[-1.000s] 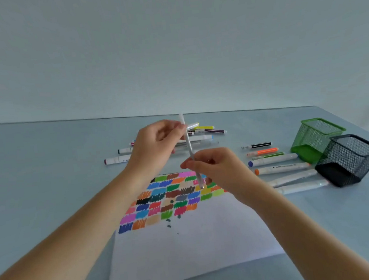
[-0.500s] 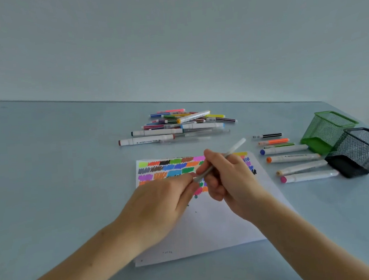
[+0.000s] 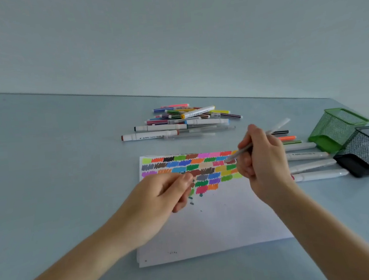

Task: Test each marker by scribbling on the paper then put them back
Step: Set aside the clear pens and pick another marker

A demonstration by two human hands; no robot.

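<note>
- Across the table (image 3: 48, 174), I take the paper (image 3: 209, 227) as my landmark; it lies flat at centre, its far half filled with colour swatches (image 3: 192, 168), its near half blank.
- Beyond the paper sits a pile of markers (image 3: 186, 119); to its right a row of markers (image 3: 310, 164) leads to a green mesh holder (image 3: 334, 126) and a black mesh holder (image 3: 367, 150), both tipped on their sides.
- My right hand (image 3: 264, 166) has swung from mid-paper to the paper's far right corner, fingers curled round a pale marker (image 3: 244, 149), tip down at the swatches there.
- My left hand (image 3: 161, 195) has parted from the marker and rests over the paper's left side, fingers pinched together.
- I judge the cap is off and a new scribble is about to start.
- Whether the left hand holds the cap I cannot tell; the marker's colour is unclear, and the tip's contact with the paper is blurred.
</note>
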